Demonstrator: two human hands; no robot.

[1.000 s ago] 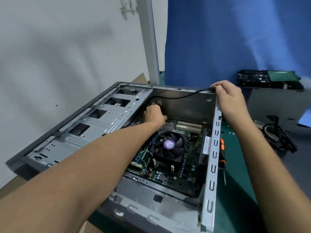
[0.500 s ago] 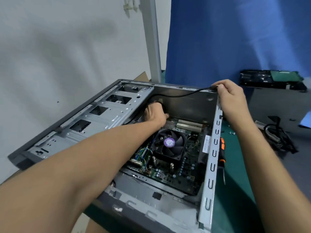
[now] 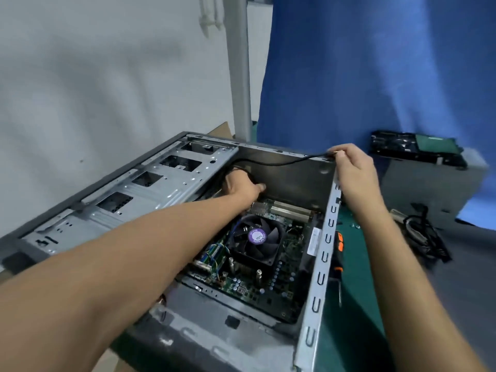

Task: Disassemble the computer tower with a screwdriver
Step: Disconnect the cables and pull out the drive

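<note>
Here the black cable (image 3: 281, 162) runs left-right along the far wall of the open computer tower (image 3: 320, 267) lying on the surface (image 3: 357, 304), my right hand (image 3: 351, 170) pinching its right end in a closed grip, my left hand (image 3: 241, 187) curled at the other end, its grip hidden.

Bare matt grey sheet-metal computer tower (image 3: 171, 189), smooth green mat (image 3: 357, 326), soft blue cloth backdrop (image 3: 375, 71).

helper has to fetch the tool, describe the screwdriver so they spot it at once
Find the open computer tower lying on the green mat. Just outside its right-hand metal wall, the screwdriver lies flat on the mat. It alone has an orange-and-black handle, unlike the all-black cable bundle farther right.
</note>
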